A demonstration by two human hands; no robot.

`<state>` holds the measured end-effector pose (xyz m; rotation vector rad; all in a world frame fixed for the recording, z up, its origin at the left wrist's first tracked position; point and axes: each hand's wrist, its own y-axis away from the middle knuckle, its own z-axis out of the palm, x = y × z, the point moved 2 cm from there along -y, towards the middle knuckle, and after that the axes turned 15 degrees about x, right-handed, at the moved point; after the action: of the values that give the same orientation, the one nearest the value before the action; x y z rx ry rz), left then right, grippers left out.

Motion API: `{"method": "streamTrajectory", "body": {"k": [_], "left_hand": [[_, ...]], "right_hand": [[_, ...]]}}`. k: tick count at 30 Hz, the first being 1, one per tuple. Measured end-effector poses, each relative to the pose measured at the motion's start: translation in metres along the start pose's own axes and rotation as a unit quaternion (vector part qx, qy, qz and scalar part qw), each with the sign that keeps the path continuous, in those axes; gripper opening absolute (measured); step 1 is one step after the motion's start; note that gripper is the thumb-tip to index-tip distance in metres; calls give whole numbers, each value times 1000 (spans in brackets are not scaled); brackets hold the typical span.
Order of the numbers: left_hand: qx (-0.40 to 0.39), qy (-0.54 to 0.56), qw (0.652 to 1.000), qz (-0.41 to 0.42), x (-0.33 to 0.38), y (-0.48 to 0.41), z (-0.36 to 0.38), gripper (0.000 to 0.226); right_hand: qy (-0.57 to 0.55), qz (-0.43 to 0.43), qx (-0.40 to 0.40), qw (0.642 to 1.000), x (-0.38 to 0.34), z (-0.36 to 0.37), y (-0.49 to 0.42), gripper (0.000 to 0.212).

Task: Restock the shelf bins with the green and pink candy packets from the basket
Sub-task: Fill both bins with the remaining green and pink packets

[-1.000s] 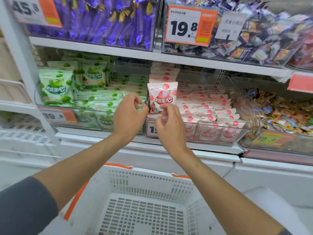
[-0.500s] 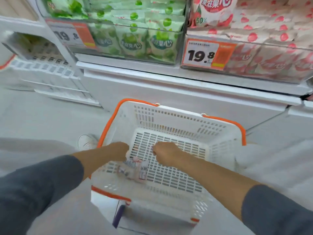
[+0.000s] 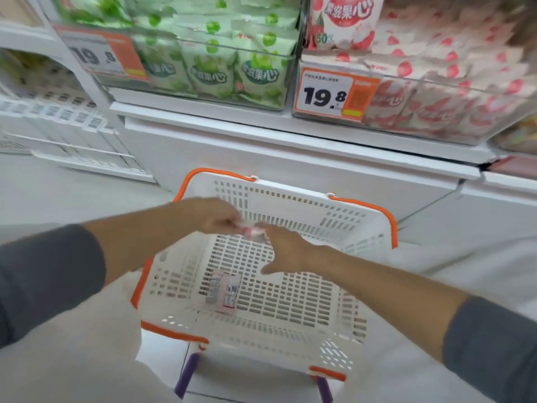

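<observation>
A white basket with orange rims stands below the shelf. Over it my left hand and my right hand meet on a blurred pink candy packet; both seem to pinch it, the right one less clearly. One more packet lies back side up on the basket floor. On the shelf above, the clear bin at left holds green packets. The clear bin to its right holds pink ones, and one pink packet stands upright at its front.
Orange price tags reading 19.8 hang on the green bin's front and the pink bin's front. A white shelf ledge juts out above the basket. White wire racks stand at left. Purple legs show under the basket.
My view dropped from the shelf to the basket. Both hands went down into the basket, then lifted a pink packet off its floor; one packet stays lying there.
</observation>
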<state>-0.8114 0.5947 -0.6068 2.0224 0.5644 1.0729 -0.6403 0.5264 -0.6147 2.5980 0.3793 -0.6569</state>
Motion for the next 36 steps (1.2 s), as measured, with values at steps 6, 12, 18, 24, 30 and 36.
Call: {"method": "streamTrajectory", "body": {"k": [6,12,18,24,30,36], "left_hand": [[51,207,974,74,90,87,-38,53],[323,183,852,369,122,118,-5,42],[418,175,779,434,133,118,6,54],[416,200,747,479,152,117,-5,51],[433,197,703,529,213,146,-20,61],[454,67,695,553,234,130,-26,48]], "right_hand": [[-246,41,257,934,-29,-121,-4,26],[-493,88,333,799,-61,-159,0,30],[-329,19,541,774,-58,-173,5,46],[-317,-13,490,812,-58,-201,10,40],[-308,-78,545,776,-53,-260,23,25],[-259,-25,575,775,-30,-279,-1,24]]}}
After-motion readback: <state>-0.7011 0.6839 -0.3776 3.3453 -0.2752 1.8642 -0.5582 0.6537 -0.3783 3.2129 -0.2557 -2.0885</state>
